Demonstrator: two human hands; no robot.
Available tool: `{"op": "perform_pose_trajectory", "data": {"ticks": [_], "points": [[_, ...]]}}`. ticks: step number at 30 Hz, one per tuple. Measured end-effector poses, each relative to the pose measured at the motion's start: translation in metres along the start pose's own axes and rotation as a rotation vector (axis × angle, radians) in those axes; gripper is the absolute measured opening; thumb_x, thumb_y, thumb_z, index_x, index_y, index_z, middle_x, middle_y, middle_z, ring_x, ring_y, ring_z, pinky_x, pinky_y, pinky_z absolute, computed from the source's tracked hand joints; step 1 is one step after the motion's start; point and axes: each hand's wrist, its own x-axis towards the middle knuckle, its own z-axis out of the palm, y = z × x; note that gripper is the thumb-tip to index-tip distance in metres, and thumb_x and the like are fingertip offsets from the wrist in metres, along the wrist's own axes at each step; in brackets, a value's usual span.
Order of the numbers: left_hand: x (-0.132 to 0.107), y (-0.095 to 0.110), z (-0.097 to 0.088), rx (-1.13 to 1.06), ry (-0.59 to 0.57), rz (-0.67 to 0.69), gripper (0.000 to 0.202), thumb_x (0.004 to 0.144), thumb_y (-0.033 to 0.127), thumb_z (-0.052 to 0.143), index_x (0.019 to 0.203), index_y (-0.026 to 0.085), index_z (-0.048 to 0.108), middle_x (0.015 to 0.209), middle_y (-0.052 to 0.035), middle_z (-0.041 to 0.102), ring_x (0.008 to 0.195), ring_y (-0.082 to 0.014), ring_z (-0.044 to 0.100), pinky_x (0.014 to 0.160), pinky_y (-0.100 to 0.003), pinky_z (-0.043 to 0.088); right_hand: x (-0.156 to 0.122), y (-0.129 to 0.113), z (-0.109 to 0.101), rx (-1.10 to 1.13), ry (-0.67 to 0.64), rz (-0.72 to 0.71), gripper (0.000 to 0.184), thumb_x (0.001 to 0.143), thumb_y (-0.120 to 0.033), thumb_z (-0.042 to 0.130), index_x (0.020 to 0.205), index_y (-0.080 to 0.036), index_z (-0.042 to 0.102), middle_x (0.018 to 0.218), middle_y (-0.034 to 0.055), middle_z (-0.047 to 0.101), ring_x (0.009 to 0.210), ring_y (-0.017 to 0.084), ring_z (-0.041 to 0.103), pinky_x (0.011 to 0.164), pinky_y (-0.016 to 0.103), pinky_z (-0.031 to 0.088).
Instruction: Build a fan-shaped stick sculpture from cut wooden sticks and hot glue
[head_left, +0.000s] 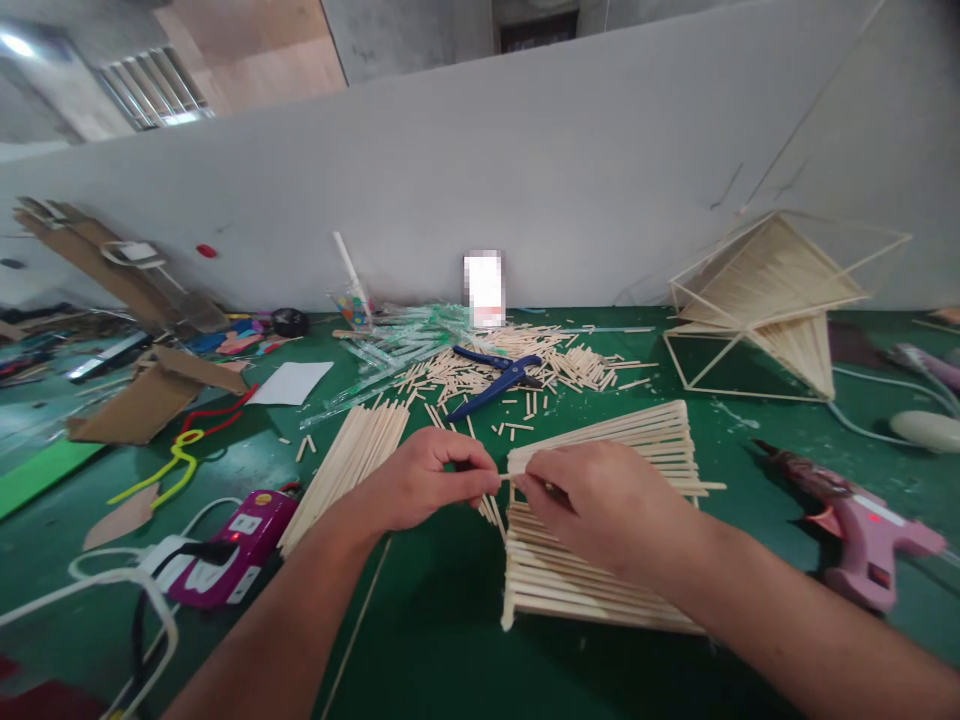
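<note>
A slatted panel of thin wooden sticks (600, 580) lies on the green table in front of me. My right hand (592, 490) rests over its middle, fingers pinched on a wooden stick (712, 489) whose far end sticks out past the panel's right edge. At the panel's left edge, the fingertips of my left hand (442, 478) pinch the other end of that stick. Left of the panel lies a bundle of long sticks (352, 450). Beyond my hands, blue-handled cutters (506, 375) lie on a heap of short stick pieces (585, 360).
A pink glue gun (862, 530) lies at the right. Behind it stands a wooden-stick frame (780, 290). A purple power strip (236, 550) with cables is at the left, near cardboard pieces (142, 395) and white paper (292, 383). A bright phone (484, 288) leans against the wall.
</note>
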Motion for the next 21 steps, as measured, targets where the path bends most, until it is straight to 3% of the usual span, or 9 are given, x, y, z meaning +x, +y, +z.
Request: {"op": "perform_pose_trajectory", "data": {"ticks": [4,5,7,10,12,13,15,17,21], "points": [[-0.005,0.0,-0.007,-0.153,-0.249,-0.086,0.018,0.079,0.031,0.063,0.073,0.015,0.07,0.065,-0.0009,0.063,0.057,-0.0109,0.057,0.053,-0.021,0.042,0.0,0.002,-0.002,-0.01,-0.047,-0.105,0.031,0.088,-0.029,0.044,0.06,-0.019,0.053,0.057,-0.0015,0.055,0.05,0.011,0.035,0.051,0.031,0.013],[-0.005,-0.002,-0.009,-0.175,-0.249,-0.109,0.019,0.079,0.031,0.063,0.073,0.015,0.07,0.064,-0.0008,0.063,0.055,-0.0106,0.056,0.052,-0.021,0.041,0.0,0.003,-0.002,-0.006,-0.038,-0.108,0.03,0.087,-0.029,0.044,0.06,-0.019,0.052,0.057,-0.0014,0.055,0.051,0.011,0.035,0.051,0.031,0.014],[-0.002,-0.01,-0.011,-0.179,-0.039,-0.136,0.02,0.081,0.034,0.061,0.08,0.016,0.071,0.063,-0.0004,0.063,0.052,-0.0093,0.052,0.05,-0.021,0.039,0.0,0.003,-0.001,0.023,-0.001,-0.097,0.026,0.087,-0.026,0.044,0.063,-0.019,0.053,0.059,-0.0014,0.055,0.052,0.011,0.037,0.052,0.03,0.016],[0.007,-0.029,-0.015,-0.109,0.479,-0.112,0.041,0.083,0.035,0.057,0.122,0.02,0.057,0.089,-0.0039,0.069,0.06,-0.0106,0.056,0.056,-0.024,0.044,-0.001,0.003,0.001,0.094,0.072,-0.095,0.017,0.083,-0.018,0.045,0.079,-0.019,0.061,0.068,-0.0008,0.06,0.058,0.012,0.046,0.054,0.029,0.022],[0.012,-0.038,-0.015,0.057,0.676,-0.086,0.063,0.08,0.032,0.06,0.138,0.021,0.038,0.112,-0.008,0.064,0.068,-0.0122,0.059,0.062,-0.027,0.048,-0.002,0.003,0.002,0.123,0.113,-0.118,0.022,0.083,-0.015,0.044,0.093,-0.019,0.063,0.075,0.0004,0.063,0.064,0.013,0.051,0.056,0.029,0.026],[0.013,-0.04,-0.015,0.154,0.723,-0.067,0.065,0.08,0.03,0.061,0.139,0.022,0.036,0.118,-0.0089,0.062,0.07,-0.0127,0.06,0.064,-0.028,0.049,-0.002,0.003,0.003,0.125,0.127,-0.136,0.025,0.084,-0.015,0.043,0.097,-0.018,0.064,0.077,0.0011,0.063,0.066,0.014,0.053,0.056,0.029,0.027],[0.011,-0.036,-0.009,0.309,0.744,0.002,0.048,0.081,0.027,0.059,0.128,0.021,0.049,0.115,-0.0074,0.063,0.071,-0.0129,0.06,0.066,-0.028,0.049,-0.002,0.003,0.003,0.102,0.142,-0.177,0.027,0.087,-0.015,0.041,0.101,-0.018,0.064,0.077,0.0019,0.063,0.066,0.014,0.054,0.056,0.029,0.028],[0.006,-0.025,0.0,0.35,0.676,0.11,0.024,0.085,0.026,0.055,0.106,0.02,0.064,0.1,-0.0043,0.068,0.074,-0.0134,0.062,0.069,-0.026,0.049,-0.001,0.003,0.003,0.056,0.152,-0.206,0.028,0.089,-0.015,0.039,0.102,-0.017,0.065,0.076,0.0025,0.063,0.066,0.015,0.054,0.055,0.029,0.028],[-0.01,0.003,0.022,0.282,0.525,0.337,0.015,0.086,0.016,0.055,0.094,0.02,0.067,0.089,-0.0019,0.069,0.08,-0.0135,0.064,0.072,-0.024,0.05,-0.001,0.002,-0.003,0.017,0.128,-0.223,0.026,0.091,-0.016,0.041,0.1,-0.016,0.065,0.076,0.0026,0.064,0.066,0.015,0.055,0.056,0.029,0.03]]}}
